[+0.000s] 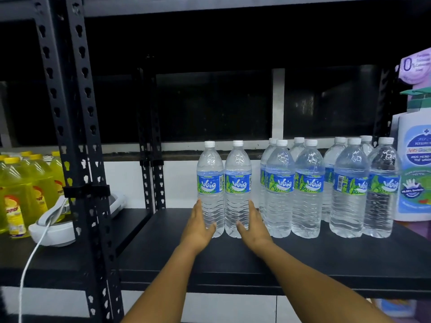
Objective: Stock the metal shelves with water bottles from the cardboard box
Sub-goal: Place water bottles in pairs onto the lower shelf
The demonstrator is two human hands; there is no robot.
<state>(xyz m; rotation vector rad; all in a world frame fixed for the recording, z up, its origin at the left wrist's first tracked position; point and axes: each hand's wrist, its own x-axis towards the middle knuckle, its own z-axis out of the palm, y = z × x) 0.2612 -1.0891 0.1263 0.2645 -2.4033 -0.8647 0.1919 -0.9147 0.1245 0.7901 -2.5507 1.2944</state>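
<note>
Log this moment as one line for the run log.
step: placing two bottles | left hand: on left water bottle | right hand: on right water bottle | both upright on metal shelf

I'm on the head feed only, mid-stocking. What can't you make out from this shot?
- Cardboard box: outside the head view, so bottles left is unknown.
- Rear water bottles: hidden behind the front row; exact count unclear.
- Left hand and right hand: flank the two leftmost bottles; contact unclear.
- White sanitiser bottle: cut by the right edge.
- Behind the shelf: too dark.
</note>
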